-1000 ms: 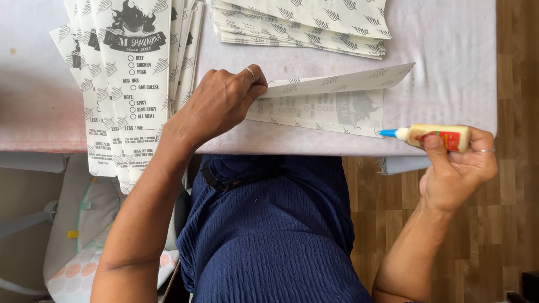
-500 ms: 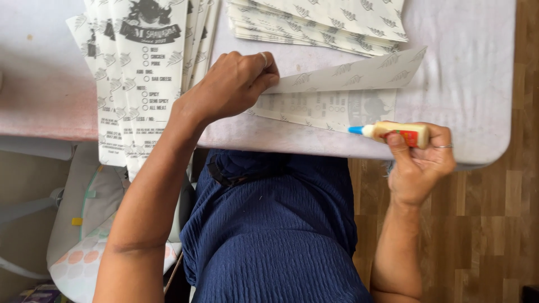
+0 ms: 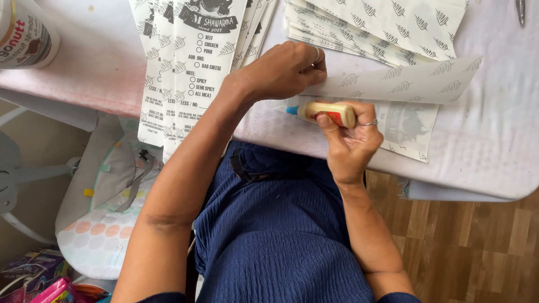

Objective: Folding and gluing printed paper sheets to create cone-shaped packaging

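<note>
My left hand (image 3: 286, 70) presses down on the left end of a folded flap of a printed paper sheet (image 3: 410, 120) lying on the table. My right hand (image 3: 351, 137) grips a small cream glue bottle (image 3: 328, 112) with a red label and a blue tip. The tip points left and sits at the paper's near left corner, just below my left hand. The flap (image 3: 415, 81) is raised over the sheet's lower half.
A stack of printed paper sheets (image 3: 191, 62) hangs over the table's front edge at left. Another pile (image 3: 382, 28) lies at the back. A white tub (image 3: 25, 31) stands at far left on the pale table (image 3: 488, 151). A padded seat (image 3: 106, 207) is below.
My right hand has carried the glue bottle leftward from beyond the sheet's right end to the sheet's near left corner. My left hand has stayed on the flap.
</note>
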